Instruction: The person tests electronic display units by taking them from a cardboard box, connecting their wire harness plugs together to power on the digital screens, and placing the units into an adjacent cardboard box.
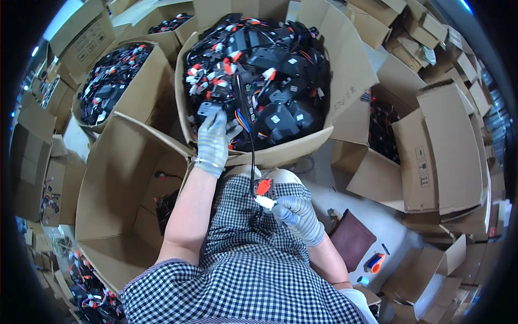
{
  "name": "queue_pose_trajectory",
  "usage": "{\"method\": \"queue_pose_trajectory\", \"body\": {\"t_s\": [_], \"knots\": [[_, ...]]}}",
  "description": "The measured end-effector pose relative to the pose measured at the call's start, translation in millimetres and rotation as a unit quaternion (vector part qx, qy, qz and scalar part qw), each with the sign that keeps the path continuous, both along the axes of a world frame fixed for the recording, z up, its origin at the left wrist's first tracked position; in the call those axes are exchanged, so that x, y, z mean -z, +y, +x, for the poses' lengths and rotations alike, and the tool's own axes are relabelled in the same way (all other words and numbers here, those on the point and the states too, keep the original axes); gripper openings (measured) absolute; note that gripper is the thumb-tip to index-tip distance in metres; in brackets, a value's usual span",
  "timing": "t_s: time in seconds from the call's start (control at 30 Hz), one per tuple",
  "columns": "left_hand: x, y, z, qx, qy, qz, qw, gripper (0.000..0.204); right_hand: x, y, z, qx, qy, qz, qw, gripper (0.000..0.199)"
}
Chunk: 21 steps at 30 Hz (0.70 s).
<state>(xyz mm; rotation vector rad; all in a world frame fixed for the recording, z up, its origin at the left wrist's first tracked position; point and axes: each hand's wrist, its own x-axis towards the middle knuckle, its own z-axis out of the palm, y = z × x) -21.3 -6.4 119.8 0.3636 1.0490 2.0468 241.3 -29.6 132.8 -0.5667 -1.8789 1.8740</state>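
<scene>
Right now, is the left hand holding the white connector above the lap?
No, the right hand holds that white connector, while the left hand is at the large cardboard box.

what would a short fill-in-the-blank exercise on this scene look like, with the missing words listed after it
1. The right hand holds a connector whose colour is ____.
2. The left hand is over a cardboard box heaped with electronic units whose casings are mostly ____ in colour.
3. Each hand wears a striped ____.
4. The person's black-and-white garment has a ____ pattern.

Missing words: white; black; glove; checked
</scene>
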Motion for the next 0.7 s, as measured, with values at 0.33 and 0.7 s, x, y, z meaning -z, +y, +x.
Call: {"method": "queue_pose_trajectory", "body": {"t_s": [0.33, 0.7], "knots": [[-20, -94, 27, 0.223, 0.531, -0.108, 0.810, 0.044, -47, 48, -71, -0.008, -0.019, 0.456, 0.890, 0.020], [-8, -80, 26, 0.209, 0.239, -0.054, 0.947, 0.022, -15, 250, -185, 0.162, -0.283, 0.489, 0.809, 0.026]]}}
